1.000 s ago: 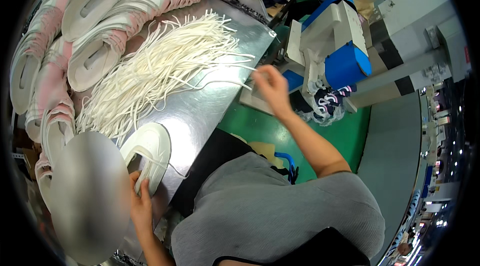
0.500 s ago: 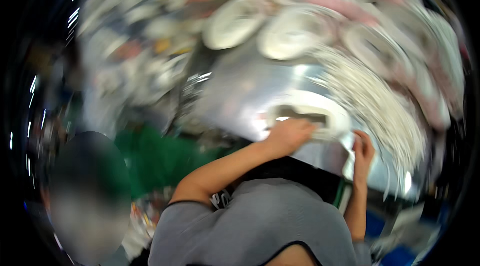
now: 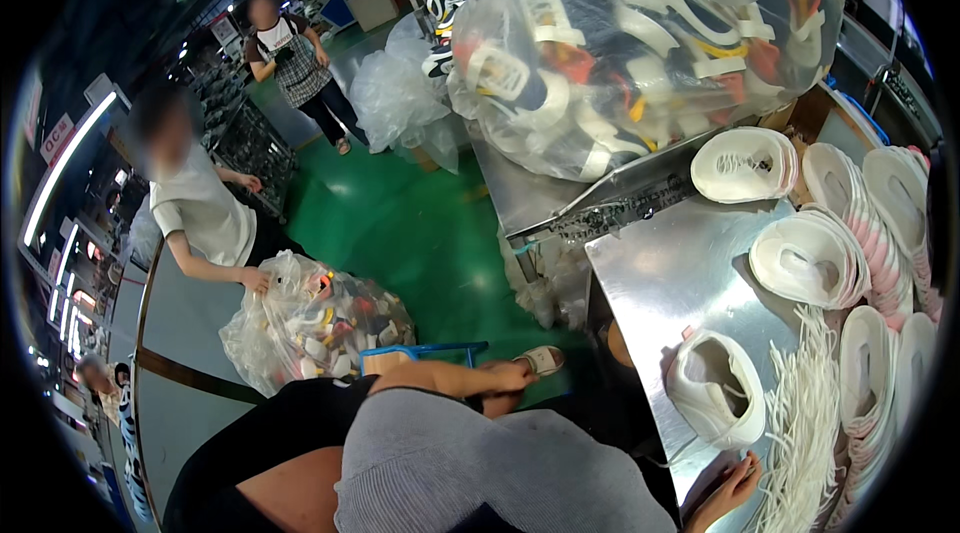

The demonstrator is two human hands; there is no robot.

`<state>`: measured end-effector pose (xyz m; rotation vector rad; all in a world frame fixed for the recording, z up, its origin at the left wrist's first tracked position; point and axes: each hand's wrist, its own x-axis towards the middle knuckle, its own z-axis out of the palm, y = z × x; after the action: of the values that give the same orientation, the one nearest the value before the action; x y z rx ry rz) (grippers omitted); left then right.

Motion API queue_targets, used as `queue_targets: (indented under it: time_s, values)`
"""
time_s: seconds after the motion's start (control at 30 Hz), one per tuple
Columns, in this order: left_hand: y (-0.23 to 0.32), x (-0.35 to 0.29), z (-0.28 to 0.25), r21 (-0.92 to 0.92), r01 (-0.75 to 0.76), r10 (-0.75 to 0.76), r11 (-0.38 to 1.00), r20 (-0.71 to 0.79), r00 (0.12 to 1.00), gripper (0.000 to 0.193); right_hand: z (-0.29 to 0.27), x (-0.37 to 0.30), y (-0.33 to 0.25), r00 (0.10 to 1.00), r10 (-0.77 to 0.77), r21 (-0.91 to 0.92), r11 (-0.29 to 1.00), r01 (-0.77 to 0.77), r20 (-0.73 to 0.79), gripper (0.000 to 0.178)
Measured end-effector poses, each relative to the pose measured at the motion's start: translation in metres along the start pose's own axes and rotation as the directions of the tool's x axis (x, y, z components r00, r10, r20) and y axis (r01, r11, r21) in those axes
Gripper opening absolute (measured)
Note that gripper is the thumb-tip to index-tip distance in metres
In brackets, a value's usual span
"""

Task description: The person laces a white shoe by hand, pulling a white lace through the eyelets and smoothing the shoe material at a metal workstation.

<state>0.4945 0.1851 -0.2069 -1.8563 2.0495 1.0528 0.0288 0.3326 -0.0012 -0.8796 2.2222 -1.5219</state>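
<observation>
My left hand point(image 3: 508, 374) reaches down over the green floor and touches a pale shoe point(image 3: 541, 360) lying there; its grip is hidden. At the near edge of the steel table point(image 3: 640, 273), my right hand point(image 3: 735, 486) rests with loosely bent fingers that hold nothing. It lies beside a bundle of white laces point(image 3: 800, 433) and just below a single white sneaker point(image 3: 716, 389). Stacks of white shoe uppers point(image 3: 812, 258) with pink edges cover the table's right side.
A huge clear bag of mixed shoes point(image 3: 640, 43) sits on a second steel table behind. A person in a pale shirt handles a smaller clear bag point(image 3: 310, 318) on the floor at left. Another person point(image 3: 298, 68) stands farther back. A blue frame point(image 3: 425, 351) is by my knee.
The view has swung from the table and blue machine round to the green floor and bags. My left arm has left the sneaker on the table and dropped toward the floor.
</observation>
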Motion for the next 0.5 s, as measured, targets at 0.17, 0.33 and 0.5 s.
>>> queue_targets:
  time_s: [0.17, 0.33, 0.5]
  values:
    - [0.009, 0.025, -0.008, 0.000, 0.147, -0.146, 0.989, 0.106, 0.984, 0.042, 0.004, 0.000, 0.024, 0.989, 0.143, 0.227, 0.966, -0.128, -0.048, 0.018]
    - [0.056, 0.029, 0.023, -0.128, 0.177, -0.152, 0.976, 0.185, 0.971, 0.041, 0.002, -0.021, 0.046, 0.983, 0.185, 0.252, 0.951, -0.181, 0.011, 0.017]
    - [0.108, 0.026, -0.007, -0.135, 0.082, -0.041, 0.987, 0.280, 0.959, 0.041, 0.004, -0.016, 0.007, 0.994, 0.113, -0.121, 0.987, -0.110, 0.013, 0.010]
